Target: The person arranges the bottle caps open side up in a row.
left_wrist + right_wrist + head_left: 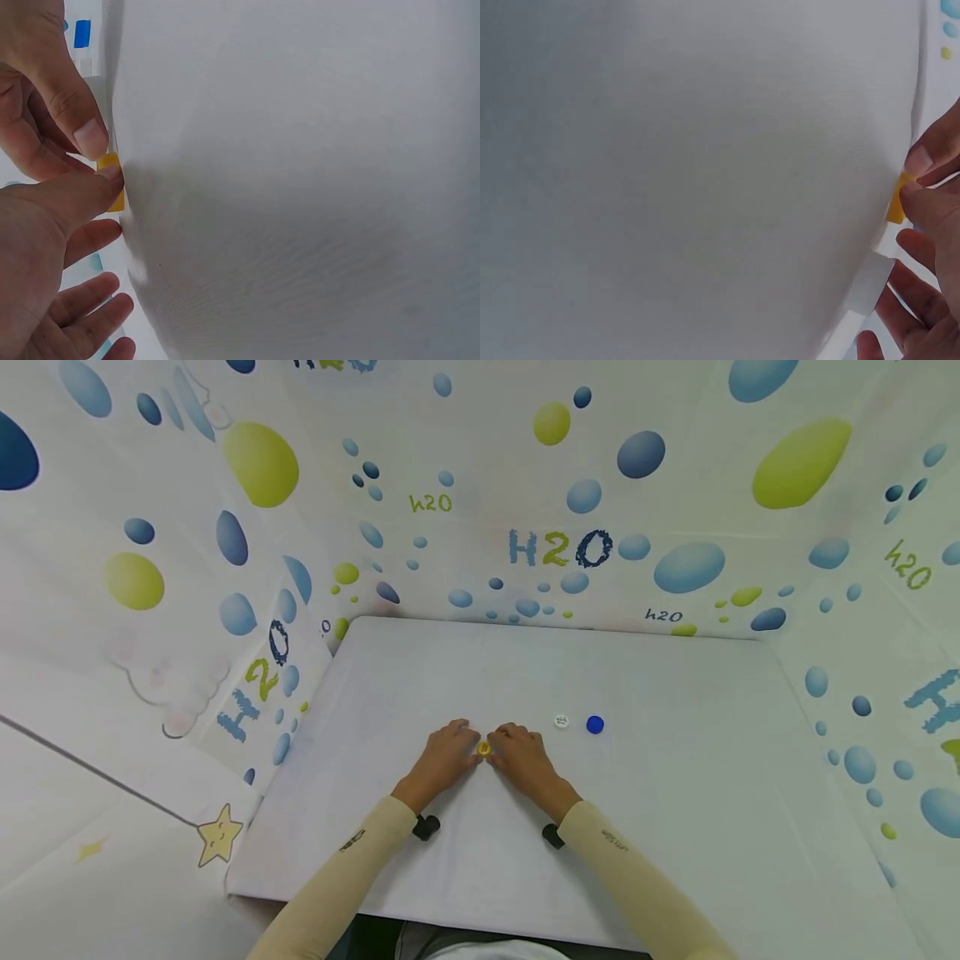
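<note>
Spotty backdrop [495, 456]; left hand [450, 752], right hand [521, 755] pinching yellow disc [484, 749], white disc [562, 722] and blue disc [595, 725] sitting right of it. Guessing person's positioning it, next needing light fingers.

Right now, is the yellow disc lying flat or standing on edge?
Flat: in the head view the yellow disc shows its round face upward, between the left hand and the right hand.

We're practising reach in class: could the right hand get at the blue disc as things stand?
Probably yes: the blue disc lies uncovered, right of the right hand. The white disc sits roughly between, but could likely be passed over. The hand would first leave the yellow disc.
</note>
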`<state>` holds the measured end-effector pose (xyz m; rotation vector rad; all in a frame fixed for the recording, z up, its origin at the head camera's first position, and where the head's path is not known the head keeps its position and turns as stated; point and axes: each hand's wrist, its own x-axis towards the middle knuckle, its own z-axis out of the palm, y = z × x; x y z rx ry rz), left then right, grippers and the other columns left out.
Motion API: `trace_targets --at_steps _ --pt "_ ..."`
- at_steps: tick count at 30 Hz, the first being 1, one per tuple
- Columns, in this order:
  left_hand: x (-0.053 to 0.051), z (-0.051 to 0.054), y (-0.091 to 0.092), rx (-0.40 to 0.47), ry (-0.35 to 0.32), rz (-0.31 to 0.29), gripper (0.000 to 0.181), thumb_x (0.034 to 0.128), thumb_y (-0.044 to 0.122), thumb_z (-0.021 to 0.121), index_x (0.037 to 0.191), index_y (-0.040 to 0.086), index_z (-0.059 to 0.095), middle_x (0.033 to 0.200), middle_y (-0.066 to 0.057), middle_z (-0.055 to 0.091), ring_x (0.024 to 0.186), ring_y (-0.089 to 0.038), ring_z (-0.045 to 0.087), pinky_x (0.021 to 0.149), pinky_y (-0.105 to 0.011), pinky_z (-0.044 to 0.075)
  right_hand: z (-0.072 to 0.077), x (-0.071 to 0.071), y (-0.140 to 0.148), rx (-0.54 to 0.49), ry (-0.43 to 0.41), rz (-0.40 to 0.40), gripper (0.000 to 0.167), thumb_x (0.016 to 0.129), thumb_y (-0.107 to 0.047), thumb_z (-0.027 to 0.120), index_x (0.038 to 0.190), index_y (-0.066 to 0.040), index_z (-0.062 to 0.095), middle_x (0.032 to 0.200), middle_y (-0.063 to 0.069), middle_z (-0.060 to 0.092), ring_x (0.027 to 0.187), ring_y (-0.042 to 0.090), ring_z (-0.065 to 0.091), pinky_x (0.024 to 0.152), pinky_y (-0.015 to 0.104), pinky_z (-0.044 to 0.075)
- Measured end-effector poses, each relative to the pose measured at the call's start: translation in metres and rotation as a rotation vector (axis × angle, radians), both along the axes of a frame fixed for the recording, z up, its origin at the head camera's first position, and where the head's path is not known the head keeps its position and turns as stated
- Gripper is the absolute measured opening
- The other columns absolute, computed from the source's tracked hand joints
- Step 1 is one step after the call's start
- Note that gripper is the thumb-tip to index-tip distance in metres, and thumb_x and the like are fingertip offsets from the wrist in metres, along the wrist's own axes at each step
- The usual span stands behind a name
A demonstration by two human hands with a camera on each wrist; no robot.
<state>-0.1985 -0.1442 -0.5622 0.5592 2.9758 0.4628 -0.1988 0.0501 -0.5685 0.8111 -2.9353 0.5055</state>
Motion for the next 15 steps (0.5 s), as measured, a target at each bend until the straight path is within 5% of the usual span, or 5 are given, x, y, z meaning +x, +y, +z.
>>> trace_targets --at_steps 15 --pt "-0.0027 -0.0031 0.0007 0.012 0.058 -0.013 0.033 0.1001 0.030 0.075 0.126 0.010 0.071 0.148 -0.018 0.057 0.139 -0.036 0.054 0.110 -0.060 0.046 0.0000 -0.0015 -0.0084 -0.010 0.013 0.008 0.026 0.101 -0.029 0.074 0.122 -0.013 0.072 0.130 0.007 0.066 0.121 0.028 0.063 0.097 0.054 0.050"
